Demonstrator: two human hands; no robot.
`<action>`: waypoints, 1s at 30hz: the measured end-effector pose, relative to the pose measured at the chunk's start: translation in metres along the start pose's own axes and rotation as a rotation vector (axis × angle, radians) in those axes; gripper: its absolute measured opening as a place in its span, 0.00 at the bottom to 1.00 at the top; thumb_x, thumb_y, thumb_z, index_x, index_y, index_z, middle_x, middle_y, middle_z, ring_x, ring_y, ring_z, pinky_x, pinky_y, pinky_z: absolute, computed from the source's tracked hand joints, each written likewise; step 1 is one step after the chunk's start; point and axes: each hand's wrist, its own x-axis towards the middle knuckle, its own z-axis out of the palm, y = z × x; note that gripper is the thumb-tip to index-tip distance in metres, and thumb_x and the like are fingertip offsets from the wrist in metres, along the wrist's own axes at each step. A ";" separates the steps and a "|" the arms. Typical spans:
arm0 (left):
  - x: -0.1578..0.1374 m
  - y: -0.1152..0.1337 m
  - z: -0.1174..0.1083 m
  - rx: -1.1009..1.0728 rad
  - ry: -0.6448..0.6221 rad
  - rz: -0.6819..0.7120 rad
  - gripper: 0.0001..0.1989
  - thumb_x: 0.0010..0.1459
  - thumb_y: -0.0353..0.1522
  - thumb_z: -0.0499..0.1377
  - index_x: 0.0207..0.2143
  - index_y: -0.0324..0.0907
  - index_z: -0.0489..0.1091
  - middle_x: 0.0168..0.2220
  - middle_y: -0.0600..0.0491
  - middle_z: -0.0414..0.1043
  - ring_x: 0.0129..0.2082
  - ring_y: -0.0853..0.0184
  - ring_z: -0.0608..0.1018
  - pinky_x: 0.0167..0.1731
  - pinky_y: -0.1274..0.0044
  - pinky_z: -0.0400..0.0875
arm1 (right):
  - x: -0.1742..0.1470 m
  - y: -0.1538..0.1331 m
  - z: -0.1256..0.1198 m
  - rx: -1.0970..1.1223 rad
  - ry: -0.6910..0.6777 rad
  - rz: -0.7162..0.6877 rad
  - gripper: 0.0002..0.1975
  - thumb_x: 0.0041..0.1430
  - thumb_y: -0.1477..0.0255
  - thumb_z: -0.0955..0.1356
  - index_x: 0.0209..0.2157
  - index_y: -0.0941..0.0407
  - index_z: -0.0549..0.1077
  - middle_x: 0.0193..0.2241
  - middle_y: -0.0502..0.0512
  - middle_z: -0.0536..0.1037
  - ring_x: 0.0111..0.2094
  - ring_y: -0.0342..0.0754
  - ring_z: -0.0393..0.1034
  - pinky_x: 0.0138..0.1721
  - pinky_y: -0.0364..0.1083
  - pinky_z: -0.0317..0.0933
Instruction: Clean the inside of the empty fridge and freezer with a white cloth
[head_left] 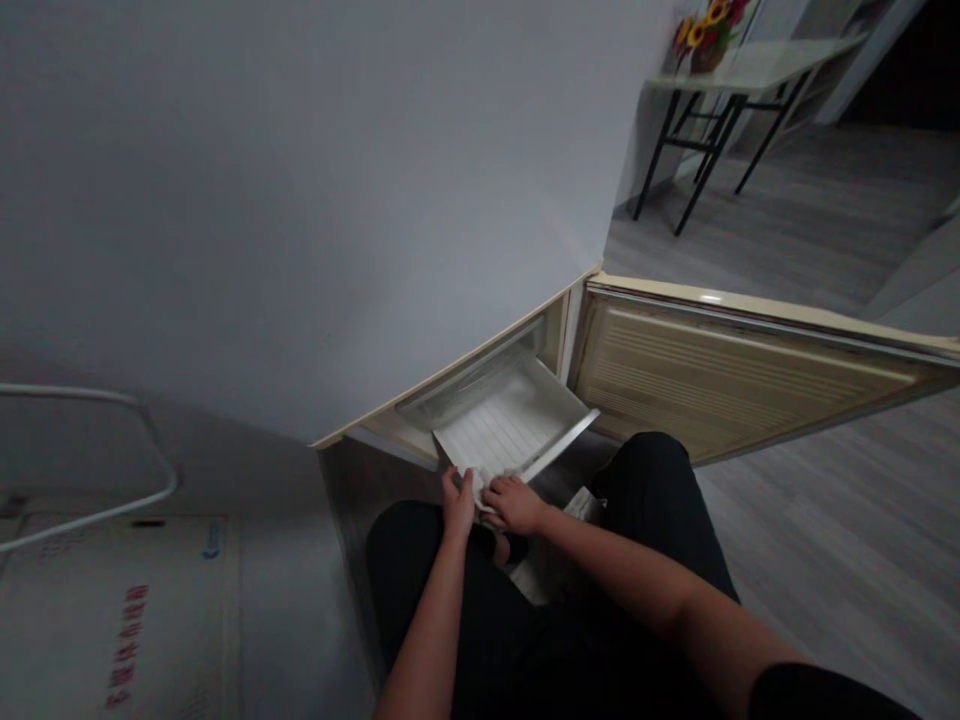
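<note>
At the far left, a white tube (142, 400) curves across above a pale panel (169, 620) bearing red characters; neither seems to play a part here. To the right of these, the left hand (459, 505) is closed, thumb upward, on one side of a crumpled white cloth (480, 488), which could also be paper. The cloth sits between the two hands, at the near-left end of the front edge of a pale drawer (559, 442); whether it presses on that edge or is just in front of it, I cannot tell. The right hand (516, 503) has its fingers curled over the other side of the cloth, with little gap left.

The work looks under way, not finished: the compartment (555, 335) is already open and the drawer is already out, tilted toward the knees, with its ridged bottom bare where it shows. How much of the handling is done cannot be judged. The drawer is not yet back in, and on the right the door (735, 375) is swung wide, not yet closed. Farther right and behind, flowers (701, 35) stand on a tabletop (757, 62), well apart from the hands.
</note>
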 end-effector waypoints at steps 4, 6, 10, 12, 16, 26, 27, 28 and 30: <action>-0.011 -0.011 -0.001 -0.047 -0.004 -0.047 0.17 0.57 0.39 0.62 0.46 0.42 0.66 0.51 0.42 0.73 0.57 0.54 0.74 0.59 0.61 0.66 | -0.003 0.021 -0.001 -0.068 -0.019 0.065 0.32 0.66 0.50 0.63 0.61 0.60 0.67 0.49 0.67 0.74 0.50 0.59 0.67 0.60 0.63 0.53; -0.014 -0.014 0.000 -0.057 -0.005 -0.065 0.18 0.55 0.39 0.63 0.45 0.41 0.66 0.49 0.42 0.73 0.55 0.53 0.75 0.57 0.59 0.67 | -0.007 0.020 0.006 -0.094 -0.005 0.044 0.29 0.68 0.53 0.62 0.61 0.59 0.68 0.52 0.68 0.73 0.54 0.61 0.66 0.63 0.66 0.47; -0.015 -0.015 0.003 -0.055 -0.012 -0.020 0.20 0.55 0.40 0.63 0.47 0.42 0.67 0.52 0.42 0.72 0.59 0.54 0.72 0.60 0.60 0.64 | -0.013 0.006 0.027 -0.097 0.007 -0.200 0.26 0.67 0.60 0.64 0.62 0.57 0.68 0.64 0.70 0.63 0.67 0.64 0.52 0.67 0.68 0.39; -0.018 -0.013 0.007 -0.036 -0.020 0.001 0.19 0.56 0.40 0.62 0.47 0.41 0.67 0.52 0.41 0.72 0.59 0.52 0.72 0.59 0.59 0.65 | -0.014 0.001 0.035 -0.073 -0.017 -0.286 0.26 0.65 0.61 0.66 0.62 0.54 0.69 0.65 0.67 0.62 0.69 0.63 0.48 0.69 0.67 0.36; -0.029 -0.005 0.015 0.015 -0.070 0.106 0.21 0.57 0.42 0.61 0.49 0.41 0.68 0.56 0.40 0.70 0.63 0.51 0.69 0.63 0.58 0.61 | -0.012 0.007 0.037 -0.028 -0.059 -0.274 0.27 0.61 0.64 0.71 0.60 0.54 0.71 0.66 0.66 0.63 0.71 0.64 0.46 0.70 0.66 0.34; -0.063 0.011 0.026 0.222 -0.228 0.377 0.30 0.63 0.43 0.57 0.63 0.40 0.61 0.68 0.37 0.57 0.70 0.50 0.58 0.66 0.56 0.56 | -0.029 0.090 -0.012 0.040 0.342 0.489 0.25 0.71 0.64 0.59 0.64 0.60 0.68 0.71 0.65 0.52 0.73 0.64 0.39 0.70 0.64 0.35; -0.069 0.013 0.027 0.304 -0.259 0.443 0.30 0.63 0.43 0.57 0.64 0.41 0.60 0.69 0.38 0.55 0.71 0.50 0.56 0.66 0.55 0.56 | -0.031 0.099 -0.016 0.043 0.404 0.610 0.25 0.71 0.66 0.59 0.63 0.61 0.68 0.71 0.66 0.50 0.73 0.64 0.38 0.70 0.64 0.35; -0.075 0.015 0.027 0.391 -0.289 0.514 0.30 0.65 0.42 0.56 0.65 0.41 0.60 0.70 0.39 0.54 0.71 0.50 0.55 0.66 0.54 0.56 | -0.032 0.109 -0.019 0.054 0.472 0.724 0.25 0.70 0.68 0.59 0.64 0.62 0.68 0.72 0.67 0.49 0.73 0.64 0.37 0.70 0.64 0.35; -0.086 0.020 0.029 0.537 -0.335 0.641 0.28 0.67 0.38 0.52 0.67 0.41 0.58 0.72 0.41 0.50 0.73 0.51 0.51 0.66 0.54 0.56 | -0.034 0.128 -0.025 0.105 0.620 0.915 0.27 0.69 0.69 0.59 0.65 0.63 0.64 0.72 0.68 0.46 0.73 0.64 0.34 0.69 0.65 0.36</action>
